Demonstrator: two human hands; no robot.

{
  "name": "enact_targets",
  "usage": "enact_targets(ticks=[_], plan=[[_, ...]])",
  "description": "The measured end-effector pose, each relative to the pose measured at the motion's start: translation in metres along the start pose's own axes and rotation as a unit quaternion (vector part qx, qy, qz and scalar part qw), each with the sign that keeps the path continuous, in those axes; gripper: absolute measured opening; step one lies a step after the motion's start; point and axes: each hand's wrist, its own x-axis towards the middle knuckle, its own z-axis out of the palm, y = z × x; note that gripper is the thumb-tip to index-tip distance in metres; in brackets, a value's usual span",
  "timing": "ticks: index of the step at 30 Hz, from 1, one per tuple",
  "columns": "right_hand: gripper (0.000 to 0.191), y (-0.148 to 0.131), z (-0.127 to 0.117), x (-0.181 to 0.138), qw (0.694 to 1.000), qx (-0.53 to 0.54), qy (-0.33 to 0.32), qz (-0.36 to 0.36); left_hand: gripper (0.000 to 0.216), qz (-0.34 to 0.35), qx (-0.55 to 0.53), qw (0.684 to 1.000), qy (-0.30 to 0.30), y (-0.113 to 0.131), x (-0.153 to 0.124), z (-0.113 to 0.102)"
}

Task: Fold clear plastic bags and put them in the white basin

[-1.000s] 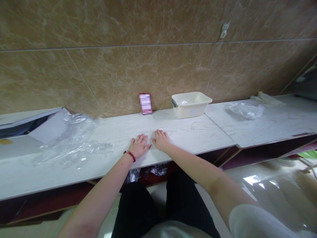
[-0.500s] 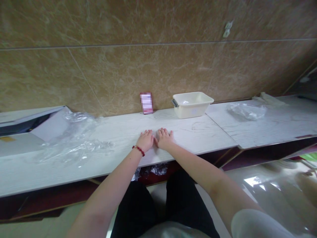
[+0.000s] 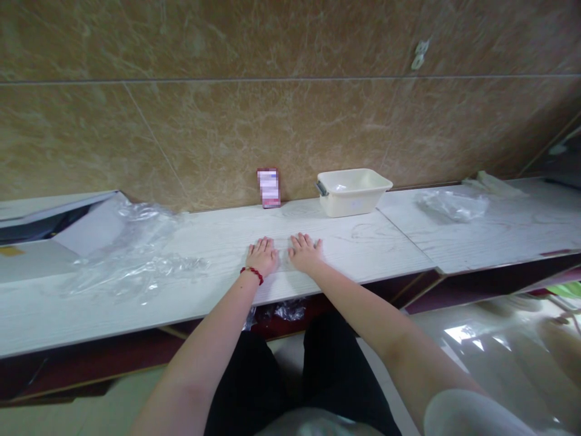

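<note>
So the white wood-grain tabletop [image 3: 218,236] ran left to right lengthwise in front of me, my left hand [image 3: 262,255] and right hand [image 3: 305,252] both flat on it, fingers out, holding nothing. The cream plastic bin [image 3: 354,201] sat farther back and rightward, nearer my right hand, by the marbled wall [image 3: 227,139].

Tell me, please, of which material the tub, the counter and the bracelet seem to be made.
Tub: likely plastic, smooth, with a moulded-looking rim.
Counter: probably laminated board, satin; pale wood-grain pattern, straight thin edge.
Bracelet: likely beads, by its red lumps; too small to tell material or finish.
</note>
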Motion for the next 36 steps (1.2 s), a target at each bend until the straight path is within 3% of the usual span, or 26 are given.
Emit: enact_targets(ticks=[6, 9, 11, 13, 17, 20, 27, 33, 36], plan=[[0.049, 0.016, -0.006, 0.002, 0.998, -0.009, -0.015, 0.062, 0.054, -0.017, 0.008, 1.0, -0.007, -0.01, -0.003, -0.003], [0.048, 0.024, -0.011, -0.003, 0.997, -0.02, 0.028, 0.071, 0.056, -0.021, 0.014, 1.0, -0.007, -0.011, -0.004, -0.004], [0.045, 0.03, -0.018, -0.011, 0.996, -0.027, 0.081, 0.033, 0.057, -0.023, 0.019, 1.0, -0.006, -0.011, -0.004, -0.003], [0.038, 0.039, -0.027, -0.021, 0.991, -0.036, 0.118, -0.055, 0.058, -0.023, 0.022, 0.999, -0.005, -0.011, -0.004, -0.003], [0.025, 0.05, -0.043, -0.04, 0.951, -0.087, 0.109, -0.275, 0.058, -0.018, 0.018, 1.0, -0.005, -0.01, -0.003, -0.002], [0.02, 0.051, -0.047, -0.047, 0.915, -0.133, 0.104, -0.366, 0.058, -0.017, 0.01, 1.0, -0.005, -0.012, -0.002, -0.001], [0.018, 0.041, -0.05, -0.045, 0.881, -0.206, 0.095, -0.416, 0.061, 0.004, -0.035, 0.999, 0.003, -0.015, -0.004, -0.005], [0.014, 0.043, -0.051, -0.043, 0.879, -0.191, 0.121, -0.42, 0.075, 0.165, -0.078, 0.983, -0.022, 0.008, -0.027, -0.018], [0.014, 0.045, -0.053, -0.041, 0.883, -0.17, 0.136, -0.416, 0.076, 0.193, -0.073, 0.978, -0.025, 0.021, -0.036, -0.018]])
